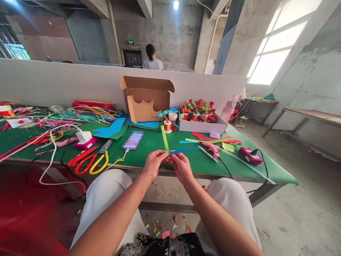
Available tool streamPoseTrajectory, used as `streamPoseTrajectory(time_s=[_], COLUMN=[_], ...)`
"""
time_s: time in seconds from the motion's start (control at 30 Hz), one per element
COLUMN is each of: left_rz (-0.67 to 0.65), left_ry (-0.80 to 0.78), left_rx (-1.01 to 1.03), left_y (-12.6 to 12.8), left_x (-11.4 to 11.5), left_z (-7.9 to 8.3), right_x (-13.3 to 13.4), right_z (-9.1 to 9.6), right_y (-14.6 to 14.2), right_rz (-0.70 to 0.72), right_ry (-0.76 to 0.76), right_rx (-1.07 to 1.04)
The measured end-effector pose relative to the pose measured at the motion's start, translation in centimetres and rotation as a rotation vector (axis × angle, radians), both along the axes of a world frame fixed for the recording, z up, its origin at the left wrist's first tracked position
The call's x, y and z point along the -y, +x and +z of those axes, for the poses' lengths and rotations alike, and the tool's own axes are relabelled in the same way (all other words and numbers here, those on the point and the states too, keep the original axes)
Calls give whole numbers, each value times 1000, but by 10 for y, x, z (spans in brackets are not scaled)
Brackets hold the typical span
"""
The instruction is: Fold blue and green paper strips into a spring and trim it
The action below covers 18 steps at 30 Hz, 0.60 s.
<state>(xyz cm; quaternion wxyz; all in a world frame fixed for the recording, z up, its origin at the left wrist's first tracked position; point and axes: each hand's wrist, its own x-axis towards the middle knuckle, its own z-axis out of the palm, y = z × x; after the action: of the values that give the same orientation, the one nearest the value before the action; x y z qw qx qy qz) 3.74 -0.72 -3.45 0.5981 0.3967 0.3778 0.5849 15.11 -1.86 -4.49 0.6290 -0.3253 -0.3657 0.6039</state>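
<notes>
Before us stretches a green table (277, 170), backed by a long white partition (207, 85). At its far side stands a brown cardboard box (149, 87), lid raised; right of it, a shallow pale box (198, 126) holds small red-and-green figures (195, 115). Yellow-handled scissors (106, 161) lie near the edge to our left. Close to that edge, midway along, our hands meet: the left hand (153, 163) pinches the lower end of a lime paper strip (164, 140), the right hand (182, 166) pinches the near end of a blue strip (185, 150), and the strips form a corner. Our grip hides whether they are folded or stuck. We judge the step to be joining these ends; the next move seems to call for a steady pinch and a square corner.
</notes>
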Motion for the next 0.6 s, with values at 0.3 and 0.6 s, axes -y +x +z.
streamPoseTrajectory(time_s=[0.3,0.6], left_rz=[27,79], left_ry=[55,104], left_rx=[-56,-113], left_y=[1,-1], left_x=[1,1], left_z=[0,-1], right_x=[0,4], right_z=[0,7], right_y=[0,0], right_rz=[50,62], right_ry=[-36,-18], right_rx=[-92,-66])
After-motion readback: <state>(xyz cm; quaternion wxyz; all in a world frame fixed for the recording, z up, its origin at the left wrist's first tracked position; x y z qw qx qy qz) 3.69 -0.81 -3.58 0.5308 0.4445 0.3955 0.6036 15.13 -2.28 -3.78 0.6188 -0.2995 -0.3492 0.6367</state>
